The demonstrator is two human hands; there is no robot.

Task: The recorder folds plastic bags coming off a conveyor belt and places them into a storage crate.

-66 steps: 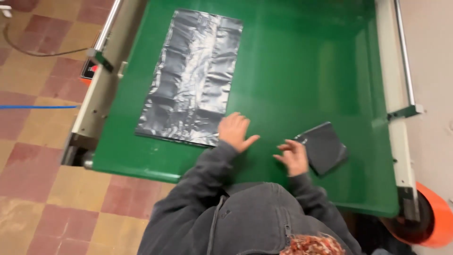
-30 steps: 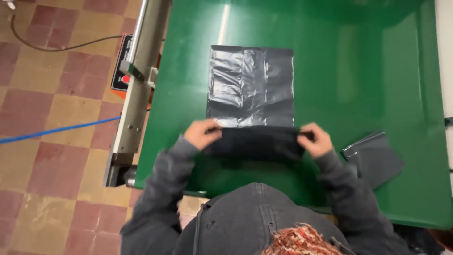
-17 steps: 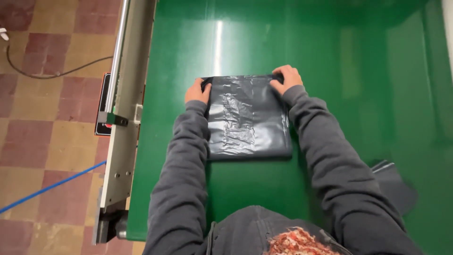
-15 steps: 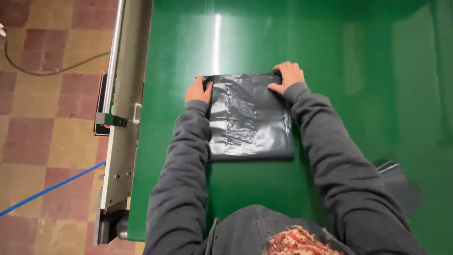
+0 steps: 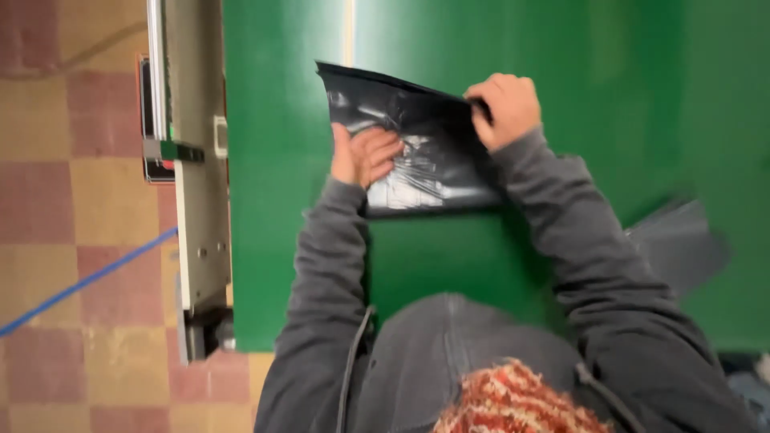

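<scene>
Much of the lower frame is filled by the person's grey hood and a red-and-white knitted piece, so the near edge of the green surface point(image 5: 289, 265) is hidden there. A second dark folded sheet point(image 5: 678, 240) at the right is blurred and partly covered by the right sleeve; its shape cannot be made out. The black plastic bag point(image 5: 425, 152) lies folded on the surface directly ahead of the person, its far left corner raised off the green. The left hand point(image 5: 362, 154) is laid flat and open on the bag's left part, fingers spread, pressing it down. The right hand point(image 5: 504, 108) is closed on the bag's far right edge, which is pinched and lifted; the fingertips are tucked under the plastic and cannot be seen. Bare green is seen beyond the bag toward the top of the frame and to the right. To the left, a narrow strip of green separates the bag from the grey metal side rail point(image 5: 196, 184), beyond which the tiled floor point(image 5: 72, 200) and a blue line point(image 5: 80, 281) on it are seen.
</scene>
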